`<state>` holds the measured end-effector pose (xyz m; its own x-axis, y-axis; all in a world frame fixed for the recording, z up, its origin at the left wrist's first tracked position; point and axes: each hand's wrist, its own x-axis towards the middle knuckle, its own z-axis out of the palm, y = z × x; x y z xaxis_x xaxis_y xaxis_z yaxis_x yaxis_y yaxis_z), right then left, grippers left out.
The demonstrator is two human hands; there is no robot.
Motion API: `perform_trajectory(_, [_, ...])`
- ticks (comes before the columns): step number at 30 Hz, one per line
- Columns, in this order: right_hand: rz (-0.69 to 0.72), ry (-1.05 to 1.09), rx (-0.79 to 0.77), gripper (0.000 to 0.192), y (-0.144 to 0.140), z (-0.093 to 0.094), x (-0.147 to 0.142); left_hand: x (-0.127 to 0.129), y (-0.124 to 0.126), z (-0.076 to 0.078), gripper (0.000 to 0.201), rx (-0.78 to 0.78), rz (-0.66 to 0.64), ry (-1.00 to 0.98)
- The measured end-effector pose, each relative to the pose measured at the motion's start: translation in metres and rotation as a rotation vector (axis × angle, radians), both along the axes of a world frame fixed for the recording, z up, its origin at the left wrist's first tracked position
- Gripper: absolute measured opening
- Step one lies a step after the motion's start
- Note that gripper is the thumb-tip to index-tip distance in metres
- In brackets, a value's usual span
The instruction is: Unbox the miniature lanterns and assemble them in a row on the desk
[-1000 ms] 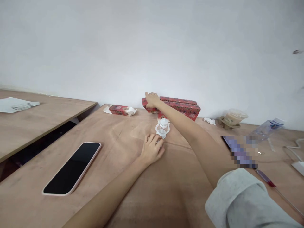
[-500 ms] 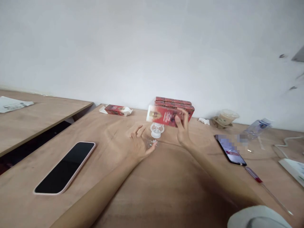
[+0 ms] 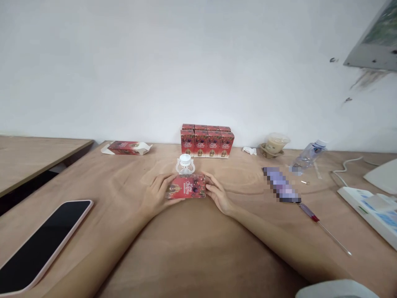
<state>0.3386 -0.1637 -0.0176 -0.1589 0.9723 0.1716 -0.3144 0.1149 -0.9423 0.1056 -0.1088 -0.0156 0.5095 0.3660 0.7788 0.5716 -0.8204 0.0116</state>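
A red printed cardboard box (image 3: 187,187) lies on its side just above or on the table, between my two hands. My left hand (image 3: 156,195) grips its left end, fingers along the top edge and thumb below. At the right end my right hand (image 3: 219,196) holds the box with bent fingers. Right behind the box stands a small clear container with a white cap and white side handles (image 3: 185,160), its lower part hidden. The small pieces that lay on the table are hidden from view.
Several upright red boxes (image 3: 207,142) stand by the wall. An opened box (image 3: 125,147) lies back left, a phone (image 3: 46,244) front left. To the right are a drink cup (image 3: 275,145), a bottle (image 3: 308,155), another phone (image 3: 281,184), a screwdriver (image 3: 314,218) and a power strip (image 3: 369,211).
The red box has come down and nearer, in front of the capped container. My left hand has closed on its left end; my right hand has shifted to its right end. The view has turned right.
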Motion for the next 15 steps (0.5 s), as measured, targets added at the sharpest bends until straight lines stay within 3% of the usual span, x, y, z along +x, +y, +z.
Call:
perform_trajectory(3, [-0.090, -0.002, 0.043, 0.049, 0.003, -0.007, 0.002, -0.002, -0.001, -0.003, 0.066, -0.122, -0.037, -0.079])
perform_trajectory(6, [-0.298, -0.034, 0.018, 0.049, 0.016, -0.017, 0.006, -0.004, -0.001, -0.009, 0.066, -0.321, -0.057, -0.387])
perform_trajectory(8, [-0.358, -0.137, 0.022, 0.057, 0.032, -0.022, 0.006, -0.006, 0.001, -0.014, 0.067, -0.384, -0.021, -0.583])
perform_trajectory(12, [-0.294, -0.368, 0.100, 0.076, 0.066, -0.020, -0.004, -0.007, 0.008, -0.019, 0.056, -0.422, 0.093, -0.825])
perform_trajectory(15, [-0.191, -0.416, 0.133, 0.066, 0.087, -0.012, -0.022, -0.008, 0.013, -0.019, 0.051, -0.463, 0.172, -0.985])
